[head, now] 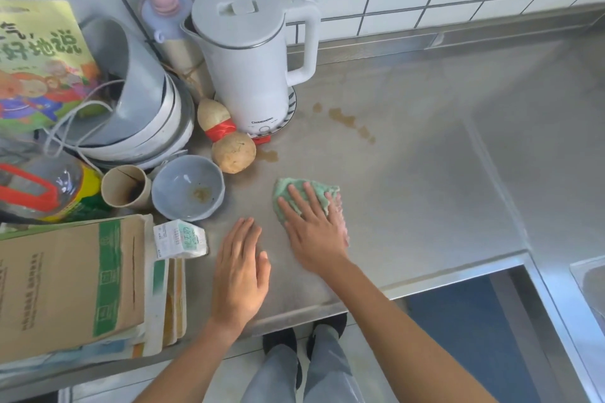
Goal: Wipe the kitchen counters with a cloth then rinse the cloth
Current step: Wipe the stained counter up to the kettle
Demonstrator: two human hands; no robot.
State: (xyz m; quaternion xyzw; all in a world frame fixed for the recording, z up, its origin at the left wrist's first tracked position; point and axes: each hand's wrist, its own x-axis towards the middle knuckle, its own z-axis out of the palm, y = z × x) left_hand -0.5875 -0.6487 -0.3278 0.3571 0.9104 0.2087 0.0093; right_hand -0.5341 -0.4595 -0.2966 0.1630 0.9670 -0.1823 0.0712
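Cloth [294, 195] flat under right hand [314, 232]

The cloth [304, 198] lies partly hidden under the right hand [312, 229]; the book [39, 62] is cut off at the left edge.

Stainless steel counter [425, 173], brown-stained. On it: white kettle [252, 56] on base, gourd [226, 137], grey bowl [188, 186], green cloth [314, 193], stacked bowls [157, 127], milk carton [180, 239], cardboard boxes [72, 285].

Green-and-pink cloth [306, 195], white kettle [248, 56], grey-blue bowl [188, 188], brown-stained steel counter [409, 180].
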